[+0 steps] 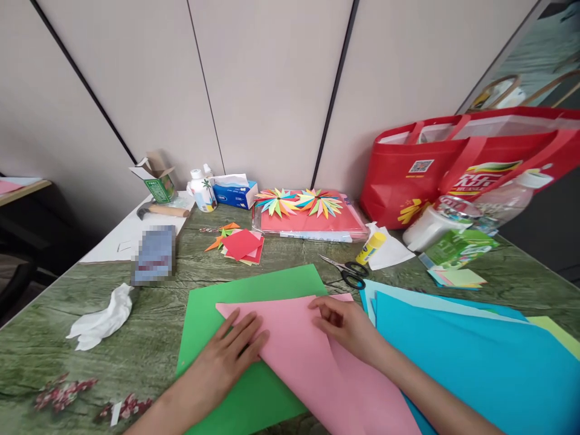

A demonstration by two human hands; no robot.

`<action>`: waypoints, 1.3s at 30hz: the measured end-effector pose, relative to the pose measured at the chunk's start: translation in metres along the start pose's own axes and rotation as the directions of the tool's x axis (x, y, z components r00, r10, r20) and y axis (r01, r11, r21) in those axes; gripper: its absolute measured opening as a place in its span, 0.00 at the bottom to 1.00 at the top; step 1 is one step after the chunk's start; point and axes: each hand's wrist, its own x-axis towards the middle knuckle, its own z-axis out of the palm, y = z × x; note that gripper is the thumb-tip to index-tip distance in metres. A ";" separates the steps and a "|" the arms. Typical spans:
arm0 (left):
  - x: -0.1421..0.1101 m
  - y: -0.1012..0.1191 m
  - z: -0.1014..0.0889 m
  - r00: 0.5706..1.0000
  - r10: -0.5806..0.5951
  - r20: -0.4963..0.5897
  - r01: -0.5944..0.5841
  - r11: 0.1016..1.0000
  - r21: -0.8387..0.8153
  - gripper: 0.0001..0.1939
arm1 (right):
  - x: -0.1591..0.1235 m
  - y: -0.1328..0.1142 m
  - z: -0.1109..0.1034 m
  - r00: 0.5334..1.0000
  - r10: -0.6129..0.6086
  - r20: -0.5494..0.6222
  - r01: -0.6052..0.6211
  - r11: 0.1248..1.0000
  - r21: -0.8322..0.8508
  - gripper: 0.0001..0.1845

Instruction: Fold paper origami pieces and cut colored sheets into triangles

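A sheet of pink paper (pixel 294 338), partly folded over on itself, lies on a green sheet (pixel 203 320) in front of me. Flat on the pink paper's left corner rests my left hand (pixel 231 356), fingers stretched and spread. At the upper edge of the fold, my right hand (pixel 347 323) has its fingers curled, thumb and index pinching the pink paper. Black-handled scissors (pixel 347 270) lie beyond my right hand, beside a yellow glue stick (pixel 370 248). To the right are large blue sheets (pixel 466 356), partly under my right forearm.
Behind stand a red bag (pixel 408 175), a blue tissue box (pixel 235 192) and a white bottle (pixel 203 190). Two folded paper stars (pixel 276 203) sit on a red paper pack (pixel 303 223). Small red squares (pixel 242 244), a crumpled tissue (pixel 104 317) and a hammer (pixel 163 209) lie leftward.
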 end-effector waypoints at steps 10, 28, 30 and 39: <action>-0.008 0.006 0.003 0.984 -0.165 -0.068 0.170 0.983 0.075 0.20 | -0.003 -0.003 -0.005 0.996 -0.084 0.041 0.088 0.992 -0.092 0.14; -0.016 0.008 0.002 0.970 -0.213 -0.121 0.212 0.977 -0.024 0.18 | -0.004 0.002 -0.001 0.998 -0.051 0.048 0.056 0.993 -0.100 0.13; -0.017 0.009 0.003 0.969 -0.219 -0.110 0.219 0.976 -0.018 0.19 | -0.004 0.002 -0.001 0.998 -0.048 0.046 0.053 0.993 -0.102 0.14; -0.017 0.009 0.003 0.954 -0.273 -0.125 0.272 0.962 -0.022 0.18 | -0.006 0.005 0.001 0.999 -0.026 0.031 0.028 0.997 -0.076 0.12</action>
